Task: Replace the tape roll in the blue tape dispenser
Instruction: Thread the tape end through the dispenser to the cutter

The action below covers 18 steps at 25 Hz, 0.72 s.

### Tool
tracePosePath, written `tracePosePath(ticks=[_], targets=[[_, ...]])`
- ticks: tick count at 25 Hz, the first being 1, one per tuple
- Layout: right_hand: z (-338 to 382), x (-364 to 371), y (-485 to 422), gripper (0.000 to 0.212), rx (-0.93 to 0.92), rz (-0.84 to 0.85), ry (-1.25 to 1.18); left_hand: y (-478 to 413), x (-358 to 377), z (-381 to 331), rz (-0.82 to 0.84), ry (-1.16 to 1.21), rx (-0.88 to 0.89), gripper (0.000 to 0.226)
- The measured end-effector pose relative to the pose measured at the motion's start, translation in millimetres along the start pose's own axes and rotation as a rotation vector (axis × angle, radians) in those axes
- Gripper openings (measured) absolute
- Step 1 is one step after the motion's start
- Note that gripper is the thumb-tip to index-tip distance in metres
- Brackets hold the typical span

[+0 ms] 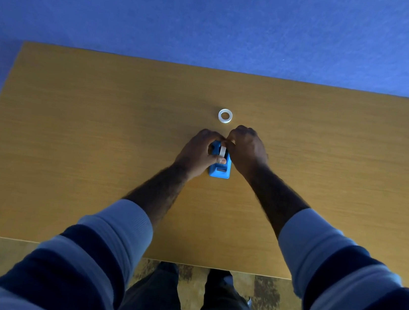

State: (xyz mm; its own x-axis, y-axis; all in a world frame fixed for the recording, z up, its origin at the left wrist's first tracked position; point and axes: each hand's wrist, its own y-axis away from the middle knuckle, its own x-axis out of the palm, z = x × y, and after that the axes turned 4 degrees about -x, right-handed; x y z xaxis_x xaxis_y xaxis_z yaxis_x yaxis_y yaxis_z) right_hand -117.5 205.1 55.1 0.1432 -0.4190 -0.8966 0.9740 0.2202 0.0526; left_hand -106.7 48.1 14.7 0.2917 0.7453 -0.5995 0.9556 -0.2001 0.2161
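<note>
At the middle of the bench [94, 138], the blue tape dispenser [219, 170] is gripped by the left hand [198, 151], its white roll [222, 151] pinched by the right hand [247, 150]; the base is best pinned flat while the roll is eased straight.

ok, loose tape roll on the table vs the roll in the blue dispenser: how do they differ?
Pose: the loose tape roll lies flat, hole up. The roll in the dispenser stands on edge, only its rim showing.
Contact: the loose tape roll sits untouched beyond the hands. The roll in the dispenser is seated in the blue tape dispenser, which the left hand grips, with the right hand curled onto the roll.
Both look whitish.
</note>
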Motion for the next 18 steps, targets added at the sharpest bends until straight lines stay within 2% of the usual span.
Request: tracePosePath(ticks=[6,11,18], targets=[[3.0,1.8,-1.3,0.014,0.031,0.001,-0.001,1.7,1.2,0.2,-0.016,0.014,-0.003,0.047],[-4.3,-2.5,-0.7,0.018,0.058,0.028,-0.123,3.4,0.6,-1.9,-0.020,0.004,0.000,0.047],[-1.1,0.9,-1.2,0.014,0.067,0.033,-0.055,2.4,1.5,-1.6,-0.026,-0.033,0.001,0.045]])
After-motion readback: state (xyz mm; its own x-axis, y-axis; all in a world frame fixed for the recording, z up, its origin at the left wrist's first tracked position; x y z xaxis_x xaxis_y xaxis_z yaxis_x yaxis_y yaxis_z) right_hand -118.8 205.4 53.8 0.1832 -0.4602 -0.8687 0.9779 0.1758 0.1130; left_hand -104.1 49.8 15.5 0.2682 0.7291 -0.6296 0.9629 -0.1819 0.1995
